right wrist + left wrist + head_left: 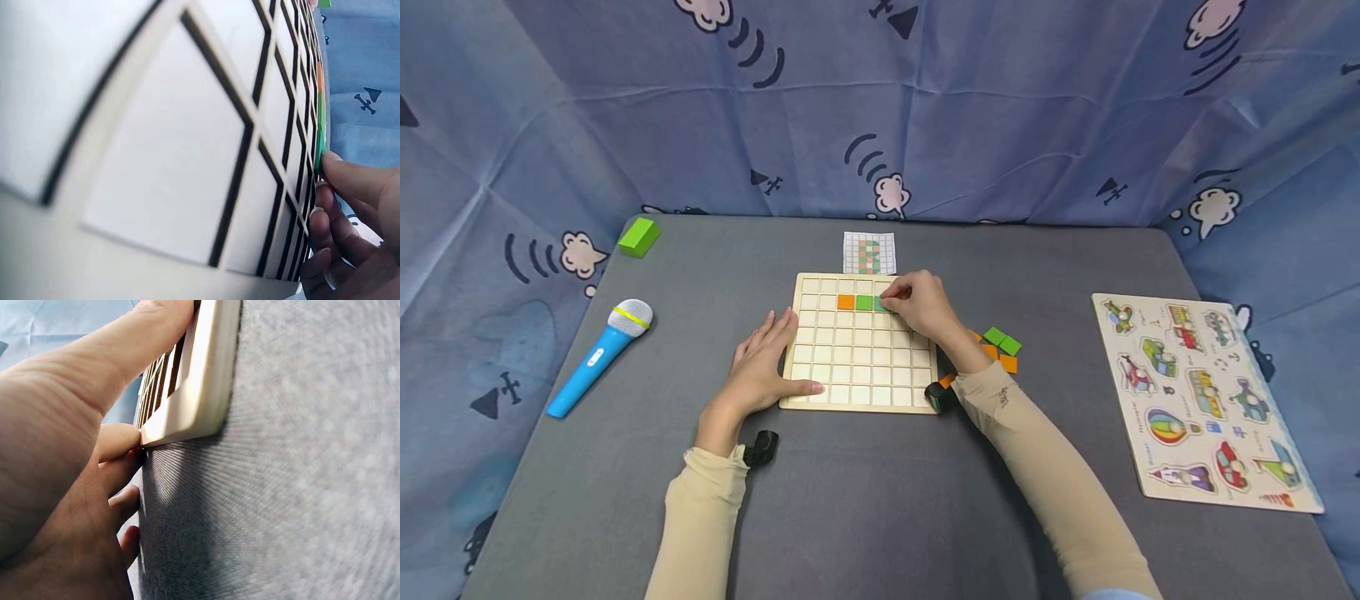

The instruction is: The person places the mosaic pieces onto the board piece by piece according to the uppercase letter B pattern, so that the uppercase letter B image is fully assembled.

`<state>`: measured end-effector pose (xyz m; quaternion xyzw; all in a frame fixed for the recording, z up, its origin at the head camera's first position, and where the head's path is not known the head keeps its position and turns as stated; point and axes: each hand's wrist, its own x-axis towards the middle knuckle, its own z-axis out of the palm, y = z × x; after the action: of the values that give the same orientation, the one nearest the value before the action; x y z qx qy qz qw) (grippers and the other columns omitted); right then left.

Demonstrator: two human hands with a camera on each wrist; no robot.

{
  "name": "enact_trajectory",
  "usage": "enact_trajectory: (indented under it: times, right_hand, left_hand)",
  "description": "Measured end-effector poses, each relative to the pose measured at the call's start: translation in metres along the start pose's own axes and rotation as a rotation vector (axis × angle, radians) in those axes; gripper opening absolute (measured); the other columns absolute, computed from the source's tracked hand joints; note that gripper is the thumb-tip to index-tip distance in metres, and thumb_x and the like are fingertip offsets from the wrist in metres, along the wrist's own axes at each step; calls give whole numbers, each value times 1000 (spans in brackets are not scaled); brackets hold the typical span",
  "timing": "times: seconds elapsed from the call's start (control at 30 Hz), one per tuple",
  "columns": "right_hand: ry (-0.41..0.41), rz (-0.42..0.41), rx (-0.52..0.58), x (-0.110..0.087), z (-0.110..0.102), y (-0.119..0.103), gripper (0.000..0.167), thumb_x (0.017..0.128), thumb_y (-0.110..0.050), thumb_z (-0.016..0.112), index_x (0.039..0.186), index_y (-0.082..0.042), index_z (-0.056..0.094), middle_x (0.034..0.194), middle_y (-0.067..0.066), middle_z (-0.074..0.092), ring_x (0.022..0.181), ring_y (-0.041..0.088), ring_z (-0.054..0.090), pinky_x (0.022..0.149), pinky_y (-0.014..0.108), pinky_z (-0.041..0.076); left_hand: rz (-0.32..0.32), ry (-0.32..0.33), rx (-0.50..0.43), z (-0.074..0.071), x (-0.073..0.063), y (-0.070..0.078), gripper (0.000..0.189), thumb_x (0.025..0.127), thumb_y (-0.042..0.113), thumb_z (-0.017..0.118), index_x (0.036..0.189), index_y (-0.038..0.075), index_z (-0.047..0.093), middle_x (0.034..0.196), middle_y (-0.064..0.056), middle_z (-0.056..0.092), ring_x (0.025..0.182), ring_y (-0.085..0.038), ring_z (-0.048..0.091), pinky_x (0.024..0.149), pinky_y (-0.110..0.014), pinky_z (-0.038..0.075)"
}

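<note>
A wooden grid board (861,409) lies flat on the grey table in the head view. In its second row from the back sit an orange tile (846,302) and a green tile (864,302). Just right of these, my right hand (925,307) pinches a teal-green tile (878,303) at the grid, its far part hidden by the fingers. The right wrist view also shows that tile (320,150) under a fingertip. My left hand (760,362) rests at the board's left edge, fingers extended, with the thumb on the front left corner.
A printed pattern card (869,253) lies behind the board. Loose green tiles (1002,340) and orange tiles (1008,363) lie beside my right forearm. A toy microphone (601,357) and green block (639,237) are left; a picture puzzle board (1180,392) is right.
</note>
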<state>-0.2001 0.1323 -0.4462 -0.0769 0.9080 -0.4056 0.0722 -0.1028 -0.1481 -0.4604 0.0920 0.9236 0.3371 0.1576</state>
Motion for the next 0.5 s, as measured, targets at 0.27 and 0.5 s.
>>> enact_trajectory:
  times: [0.27,0.5]
  right_hand:
    - [-1,-8,-28,-3,0,-1,9,98,-15,78,98,-7,81,99,10,70,85,23,63,73,33,50]
    - [-29,-66,-14,-7,-4,5,12,99,-13,75,106,-3,78,103,13,70,91,26,65,81,36,53]
  left_hand:
    - [-7,-5,2,0,1,0,123,83,45,91,172,13,13,181,-5,7,168,-32,-3,129,-65,3]
    - [-10,-15,9,0,1,1,123,83,45,90,172,14,10,181,-6,5,168,-32,-4,130,-65,1]
